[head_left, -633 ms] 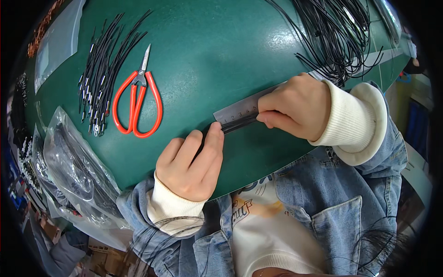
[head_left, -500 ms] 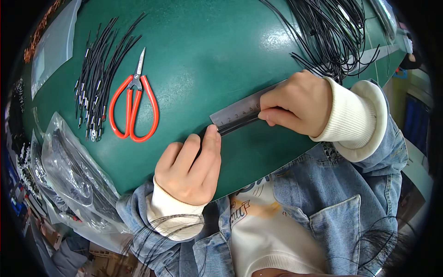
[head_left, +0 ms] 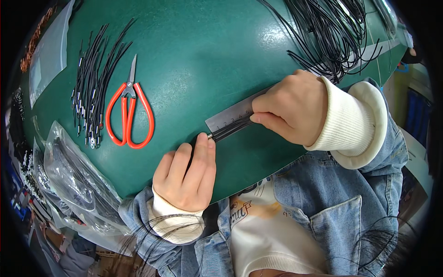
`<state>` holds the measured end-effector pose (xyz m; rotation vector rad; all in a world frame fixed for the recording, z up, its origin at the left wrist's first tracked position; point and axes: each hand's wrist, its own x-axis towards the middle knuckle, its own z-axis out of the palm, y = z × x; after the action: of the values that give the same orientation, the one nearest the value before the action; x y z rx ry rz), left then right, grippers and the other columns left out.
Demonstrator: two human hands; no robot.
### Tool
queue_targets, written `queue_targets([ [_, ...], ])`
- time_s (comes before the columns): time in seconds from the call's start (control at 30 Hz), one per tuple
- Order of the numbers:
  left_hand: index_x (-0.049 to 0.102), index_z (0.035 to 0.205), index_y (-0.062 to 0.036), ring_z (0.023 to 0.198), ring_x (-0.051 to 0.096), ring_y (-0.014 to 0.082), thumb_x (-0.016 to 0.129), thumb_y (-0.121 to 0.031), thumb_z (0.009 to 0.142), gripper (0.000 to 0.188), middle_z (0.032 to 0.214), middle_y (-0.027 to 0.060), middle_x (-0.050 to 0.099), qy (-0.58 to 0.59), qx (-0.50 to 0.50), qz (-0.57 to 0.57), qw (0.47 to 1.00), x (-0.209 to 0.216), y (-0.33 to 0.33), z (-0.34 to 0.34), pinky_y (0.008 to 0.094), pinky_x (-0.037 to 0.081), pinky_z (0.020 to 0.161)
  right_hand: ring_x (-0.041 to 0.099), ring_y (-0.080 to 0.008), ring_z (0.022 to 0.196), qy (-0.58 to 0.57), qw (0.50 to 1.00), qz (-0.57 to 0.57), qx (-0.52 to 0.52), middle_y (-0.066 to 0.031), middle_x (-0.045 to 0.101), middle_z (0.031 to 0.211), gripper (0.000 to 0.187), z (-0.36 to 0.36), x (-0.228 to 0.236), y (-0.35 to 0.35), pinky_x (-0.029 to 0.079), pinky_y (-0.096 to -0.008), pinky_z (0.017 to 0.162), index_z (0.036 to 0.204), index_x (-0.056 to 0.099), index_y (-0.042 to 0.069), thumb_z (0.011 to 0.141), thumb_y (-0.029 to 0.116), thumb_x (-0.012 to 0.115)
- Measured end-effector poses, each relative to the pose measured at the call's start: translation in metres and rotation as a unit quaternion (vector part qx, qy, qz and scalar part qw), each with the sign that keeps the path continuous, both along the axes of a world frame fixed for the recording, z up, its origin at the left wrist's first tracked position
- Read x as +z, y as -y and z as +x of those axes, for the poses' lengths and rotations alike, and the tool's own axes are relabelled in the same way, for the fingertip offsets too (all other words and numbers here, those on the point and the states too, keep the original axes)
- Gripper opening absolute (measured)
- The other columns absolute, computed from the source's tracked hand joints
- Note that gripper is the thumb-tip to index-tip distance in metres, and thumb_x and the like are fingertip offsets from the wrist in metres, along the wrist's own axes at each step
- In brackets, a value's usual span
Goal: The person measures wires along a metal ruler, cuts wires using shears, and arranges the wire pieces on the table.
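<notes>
A few thin black wires (head_left: 232,129) stretch between my hands, alongside a metal ruler (head_left: 226,118) on the green table. My left hand (head_left: 184,177) is closed on their left end, where a bit of silvery metal shows at the fingertips. My right hand (head_left: 290,108) pinches the same wires farther along, thumb against curled fingers, and covers part of the ruler. How many wires there are cannot be made out. Left of the ruler lie red-handled scissors (head_left: 150,117), blades pointing away from me.
Beyond the scissors on the left lies a bunch of black wires with metal ends (head_left: 92,87). A larger tangle of black wires (head_left: 323,37) is at the far right. Clear plastic bags (head_left: 76,171) holding dark items sit at the near left, and another plastic bag (head_left: 48,57) at the far left.
My right hand has slid slightly left along the ruler, closer to my left hand. The whole view has shifted a little. Both hands keep hold of the wires.
</notes>
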<state>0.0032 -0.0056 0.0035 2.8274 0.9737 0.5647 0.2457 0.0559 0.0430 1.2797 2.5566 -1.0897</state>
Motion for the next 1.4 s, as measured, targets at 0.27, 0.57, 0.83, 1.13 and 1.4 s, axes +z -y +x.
queue_targets([
  [0.27,0.068,0.088,0.0050,0.075,0.059,0.0235,0.065,-0.003,0.069,0.020,0.098,0.0131,0.068,0.057,0.011,-0.037,0.998,-0.001,-0.004,0.003,0.0298,0.045,0.054,0.060,-0.0302,0.054,0.011,1.000,0.020,0.001,-0.0120,0.060,0.058,0.018,0.004,-0.001,0.000,0.049,-0.0383,0.053,0.072,0.064,0.004,0.084,0.017,0.064],
  [0.57,0.069,0.087,0.0037,0.071,0.058,0.0238,0.078,0.003,0.059,0.030,0.094,0.0108,0.070,0.073,0.033,-0.054,0.995,0.001,-0.005,0.004,0.0310,0.048,0.056,0.059,-0.0287,0.052,-0.093,0.996,0.017,-0.001,-0.0106,0.059,0.057,0.015,0.012,-0.013,-0.004,0.048,-0.0362,0.049,0.070,0.064,0.005,0.080,0.016,0.067],
  [0.83,0.070,0.089,0.0030,0.069,0.056,0.0228,0.077,0.003,0.060,0.029,0.097,0.0091,0.071,0.066,0.024,-0.053,0.996,0.000,-0.006,0.003,0.0301,0.047,0.055,0.059,-0.0283,0.051,-0.081,0.997,0.011,-0.007,-0.0099,0.058,0.056,0.014,0.009,-0.014,-0.004,0.046,-0.0361,0.047,0.067,0.062,0.005,0.076,0.015,0.066],
  [1.13,0.069,0.087,0.0054,0.071,0.057,0.0229,0.071,0.000,0.062,0.025,0.097,0.0123,0.069,0.050,-0.001,-0.050,0.997,0.001,-0.007,0.004,0.0295,0.044,0.053,0.062,-0.0296,0.058,-0.058,0.998,-0.026,-0.014,-0.0116,0.062,0.061,0.014,0.007,-0.009,-0.007,0.050,-0.0378,0.056,0.070,0.066,0.004,0.077,0.015,0.064],
  [1.4,0.068,0.084,0.0082,0.072,0.058,0.0224,0.066,0.001,0.065,0.021,0.096,0.0158,0.067,0.042,-0.023,0.004,0.999,-0.002,-0.007,0.007,0.0285,0.040,0.052,0.066,-0.0299,0.066,-0.025,0.993,-0.116,-0.024,-0.0115,0.066,0.067,0.019,0.015,-0.001,-0.011,0.053,-0.0389,0.065,0.076,0.070,0.004,0.084,0.020,0.063],
])
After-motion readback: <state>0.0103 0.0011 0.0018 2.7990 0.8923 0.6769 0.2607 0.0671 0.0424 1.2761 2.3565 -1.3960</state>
